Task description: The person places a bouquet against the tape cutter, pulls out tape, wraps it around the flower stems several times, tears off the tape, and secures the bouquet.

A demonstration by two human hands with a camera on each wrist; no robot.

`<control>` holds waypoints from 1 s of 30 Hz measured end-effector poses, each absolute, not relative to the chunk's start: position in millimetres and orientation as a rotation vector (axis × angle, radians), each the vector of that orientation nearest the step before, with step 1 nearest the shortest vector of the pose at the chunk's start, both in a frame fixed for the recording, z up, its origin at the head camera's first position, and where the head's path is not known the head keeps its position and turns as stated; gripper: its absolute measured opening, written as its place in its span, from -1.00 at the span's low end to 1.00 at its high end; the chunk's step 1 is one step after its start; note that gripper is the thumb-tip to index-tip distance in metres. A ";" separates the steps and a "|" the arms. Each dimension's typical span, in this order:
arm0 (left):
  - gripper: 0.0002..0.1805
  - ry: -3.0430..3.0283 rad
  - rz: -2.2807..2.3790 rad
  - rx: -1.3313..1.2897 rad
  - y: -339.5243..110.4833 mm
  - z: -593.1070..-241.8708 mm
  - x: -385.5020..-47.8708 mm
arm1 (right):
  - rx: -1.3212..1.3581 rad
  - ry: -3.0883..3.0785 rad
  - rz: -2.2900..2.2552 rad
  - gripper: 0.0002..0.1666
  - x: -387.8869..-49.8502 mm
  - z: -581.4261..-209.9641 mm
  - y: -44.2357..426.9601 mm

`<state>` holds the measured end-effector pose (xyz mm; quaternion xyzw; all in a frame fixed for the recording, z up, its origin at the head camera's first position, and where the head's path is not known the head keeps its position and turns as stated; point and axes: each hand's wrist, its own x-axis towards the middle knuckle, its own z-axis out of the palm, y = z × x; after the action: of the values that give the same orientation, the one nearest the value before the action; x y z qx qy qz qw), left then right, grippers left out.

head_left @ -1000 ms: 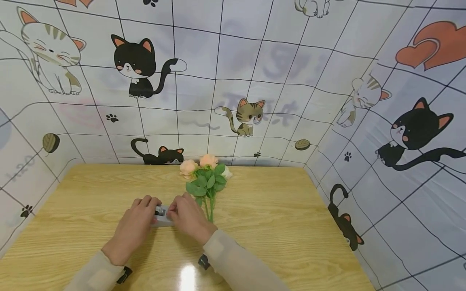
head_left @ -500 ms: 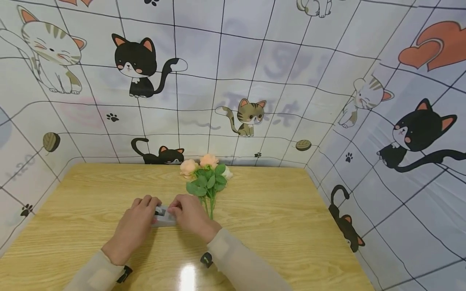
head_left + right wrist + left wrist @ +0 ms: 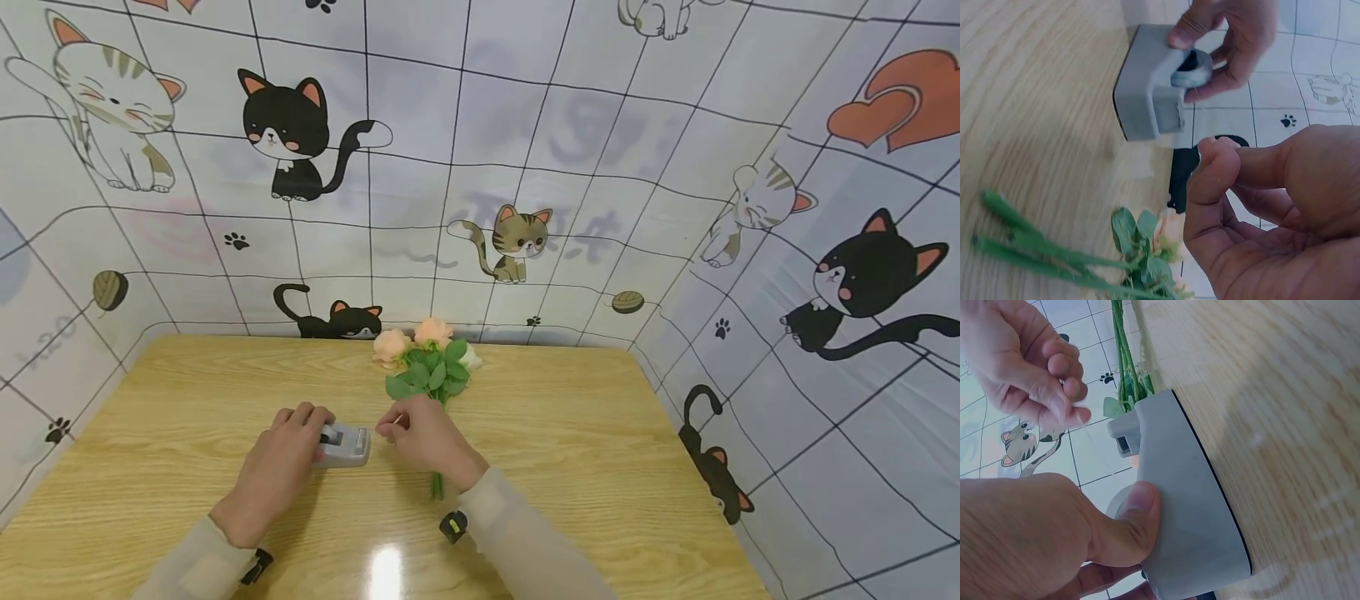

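A grey tape dispenser (image 3: 349, 447) stands on the wooden table. My left hand (image 3: 276, 467) grips its left end, and in the left wrist view the thumb presses its side wall (image 3: 1182, 506). A tape roll (image 3: 1191, 76) shows inside it in the right wrist view. My right hand (image 3: 431, 442) is just right of the dispenser, thumb and forefinger pinched together. From those fingertips a faint strip of clear tape (image 3: 1100, 449) runs back towards the dispenser in the left wrist view; its exact length is hard to see.
Artificial flowers (image 3: 427, 371) with peach and white blooms lie on the table (image 3: 570, 467) behind my right hand, their green stems (image 3: 1054, 253) pointing towards me. A cloth printed with cats (image 3: 517, 242) hangs behind and along both sides of the table.
My right hand has drawn away from the dispenser to the right, fingers still pinched, uncovering the dispenser's right end. The left hand and dispenser have stayed in place.
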<state>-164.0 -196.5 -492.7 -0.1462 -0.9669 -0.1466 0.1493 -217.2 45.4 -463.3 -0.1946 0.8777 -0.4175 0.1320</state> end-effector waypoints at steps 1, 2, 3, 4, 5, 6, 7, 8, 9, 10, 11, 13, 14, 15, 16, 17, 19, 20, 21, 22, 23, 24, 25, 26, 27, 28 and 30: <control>-0.45 -2.774 -0.422 -0.424 -196.6 -493.4 -163.8 | -0.559 2.547 -1.212 -0.78 -217.8 -463.0 49.9; -0.45 -2.769 -0.424 -0.427 -196.8 -493.9 -163.5 | -0.555 2.544 -1.214 -0.78 -218.6 -462.8 54.6; -0.45 -2.765 -0.426 -0.430 -196.8 -494.0 -163.6 | -0.553 2.538 -1.218 -0.77 -219.1 -462.2 59.6; -0.46 -2.762 -0.429 -0.432 -197.0 -494.6 -163.5 | -0.546 2.538 -1.217 -0.77 -219.6 -462.0 64.5; -0.46 -2.761 -0.431 -0.432 -197.0 -494.6 -163.6 | -0.540 2.537 -1.214 -0.76 -220.0 -461.9 70.0; -0.46 -2.760 -0.434 -0.433 -197.1 -494.8 -163.6 | -0.530 2.536 -1.210 -0.76 -220.6 -461.8 75.4; -0.47 -2.761 -0.436 -0.433 -197.2 -494.9 -163.5 | -0.520 2.532 -1.209 -0.76 -221.3 -461.4 81.1; -0.47 -2.763 -0.439 -0.432 -197.3 -494.8 -163.5 | -0.511 2.530 -1.202 -0.75 -222.0 -460.9 87.1; -0.47 -2.764 -0.443 -0.432 -197.3 -494.8 -163.7 | -0.497 2.533 -1.190 -0.75 -222.7 -460.4 92.8; -0.48 -2.765 -0.443 -0.433 -197.4 -494.9 -163.6 | -0.482 2.539 -1.177 -0.75 -223.8 -460.0 98.3; -0.48 -2.765 -0.444 -0.435 -197.4 -494.8 -163.7 | -0.471 2.542 -1.167 -0.75 -224.8 -459.4 103.6; -0.49 -2.767 -0.447 -0.437 -197.7 -494.6 -163.7 | -0.453 2.558 -1.140 -0.75 -227.5 -459.4 112.3; -0.49 -2.767 -0.449 -0.436 -197.8 -494.4 -163.6 | -0.448 2.571 -1.123 -0.76 -228.5 -459.7 115.8; -0.49 -2.767 -0.450 -0.435 -197.9 -494.4 -163.5 | -0.438 2.582 -1.111 -0.77 -229.3 -460.4 118.6; -0.48 -2.768 -0.448 -0.433 -197.9 -494.1 -163.3 | -0.430 2.589 -1.102 -0.77 -230.2 -461.2 120.8; -0.48 -2.769 -0.449 -0.431 -197.9 -493.9 -163.1 | -0.418 2.595 -1.092 -0.77 -231.0 -462.4 122.4; -0.47 -2.772 -0.450 -0.426 -197.7 -493.7 -163.0 | -0.394 2.602 -1.079 -0.78 -231.8 -464.7 124.4; -0.47 -2.772 -0.451 -0.427 -197.5 -493.6 -163.0 | -0.383 2.605 -1.073 -0.78 -232.0 -465.8 124.8; -0.46 -2.772 -0.451 -0.428 -197.4 -493.7 -163.1 | -0.368 2.605 -1.071 -0.79 -232.1 -466.9 124.9; -0.46 -2.773 -0.451 -0.428 -197.2 -493.5 -163.1 | -0.354 2.605 -1.070 -0.79 -232.3 -468.0 124.8; -0.46 -2.773 -0.451 -0.430 -197.1 -493.5 -163.1 | -0.342 2.605 -1.074 -0.80 -232.4 -468.8 124.7; -0.46 -2.771 -0.451 -0.432 -197.0 -493.6 -163.1 | -0.332 2.606 -1.076 -0.81 -232.6 -469.6 124.3; -0.46 -2.771 -0.452 -0.432 -197.0 -493.7 -163.0 | -0.322 2.606 -1.080 -0.82 -232.8 -470.5 123.8; -0.46 -2.771 -0.451 -0.433 -197.0 -493.6 -162.8 | -0.315 2.608 -1.082 -0.83 -233.2 -471.4 123.1; -0.46 -2.772 -0.449 -0.432 -197.0 -493.5 -162.7 | -0.307 2.609 -1.084 -0.83 -233.8 -472.5 122.3; -0.46 -2.772 -0.450 -0.429 -197.1 -493.5 -162.5 | -0.301 2.611 -1.085 -0.84 -234.4 -473.6 121.4; -0.46 -2.773 -0.454 -0.427 -197.4 -493.7 -162.2 | -0.294 2.610 -1.082 -0.84 -235.7 -476.8 119.6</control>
<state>-162.2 -197.4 -493.7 -0.1485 -0.9648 -0.1578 0.1493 -235.7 119.6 -476.8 -0.1025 0.9085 -0.3766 0.1496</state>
